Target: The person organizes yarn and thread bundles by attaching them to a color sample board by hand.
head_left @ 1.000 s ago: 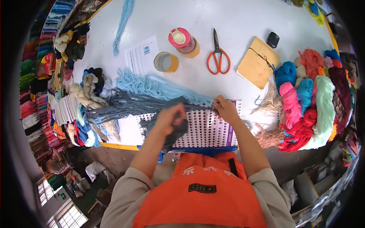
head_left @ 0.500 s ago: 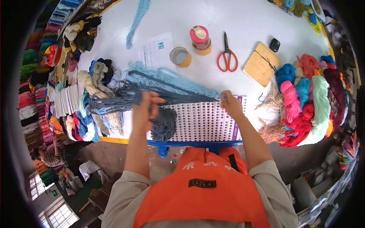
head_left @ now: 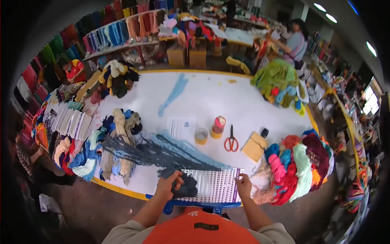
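Note:
Dark grey yarn (head_left: pixel 187 186) lies bunched over the left part of a white perforated board (head_left: pixel 215 188). My left hand (head_left: pixel 168 185) is closed on this bunch, with some of it showing above the fingers. Long dark blue-grey strands (head_left: pixel 158 153) spread leftward from near the board's top right corner, beside light blue yarn (head_left: pixel 191 149). My right hand (head_left: pixel 243 187) is just off the board's right edge, its fingers pressed together; whatever is between them is too small to tell.
Red-handled scissors (head_left: pixel 231 144), a tan notebook (head_left: pixel 254 147), a pink-lidded jar (head_left: pixel 218 126) and a tape roll (head_left: pixel 201 136) lie beyond the board. Coloured yarn heaps (head_left: pixel 302 162) flank it. A person (head_left: pixel 294 42) stands at the back right; others are at the left.
The view has tilted up, showing more of the room. My left hand has come down onto the grey bunch. My right hand has moved away from the strands' gathered end.

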Demonstrator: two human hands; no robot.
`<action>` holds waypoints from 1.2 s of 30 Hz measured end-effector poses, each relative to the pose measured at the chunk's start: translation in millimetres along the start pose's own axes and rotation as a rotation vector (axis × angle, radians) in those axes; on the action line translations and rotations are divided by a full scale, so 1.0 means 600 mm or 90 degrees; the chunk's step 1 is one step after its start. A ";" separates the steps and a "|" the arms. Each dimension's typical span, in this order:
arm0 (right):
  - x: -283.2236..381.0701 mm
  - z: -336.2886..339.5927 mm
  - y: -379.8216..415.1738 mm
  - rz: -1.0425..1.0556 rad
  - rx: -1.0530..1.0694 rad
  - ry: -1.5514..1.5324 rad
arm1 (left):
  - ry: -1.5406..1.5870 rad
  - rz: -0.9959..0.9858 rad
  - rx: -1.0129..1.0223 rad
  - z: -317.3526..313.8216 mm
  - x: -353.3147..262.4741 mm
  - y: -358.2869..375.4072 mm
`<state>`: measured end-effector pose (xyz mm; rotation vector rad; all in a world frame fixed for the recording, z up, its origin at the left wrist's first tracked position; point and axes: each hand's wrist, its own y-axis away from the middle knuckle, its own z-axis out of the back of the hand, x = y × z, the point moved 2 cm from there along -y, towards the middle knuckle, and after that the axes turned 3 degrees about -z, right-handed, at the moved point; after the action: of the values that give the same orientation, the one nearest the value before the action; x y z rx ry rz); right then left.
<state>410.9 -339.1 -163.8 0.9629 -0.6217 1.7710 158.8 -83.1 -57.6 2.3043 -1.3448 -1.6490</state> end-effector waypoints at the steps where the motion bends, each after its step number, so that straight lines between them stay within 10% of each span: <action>1: 0.016 0.025 -0.015 0.020 -0.022 0.014 | 0.005 -0.002 0.002 0.004 -0.008 0.017; 7: 0.318 0.162 -0.049 0.204 -0.101 -0.300 | 0.047 -0.015 0.036 0.051 -0.007 0.088; 17: 0.891 0.338 0.076 0.728 -0.131 -0.156 | 0.088 -0.055 0.026 0.090 -0.031 0.141; 36: 0.939 0.289 0.067 0.770 -0.349 0.126 | 0.112 -0.036 0.004 0.126 -0.038 0.144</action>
<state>318.9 -196.1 402.3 -0.0730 -1.6631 2.4207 44.5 -89.6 -34.5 2.4466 -1.2624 -1.4164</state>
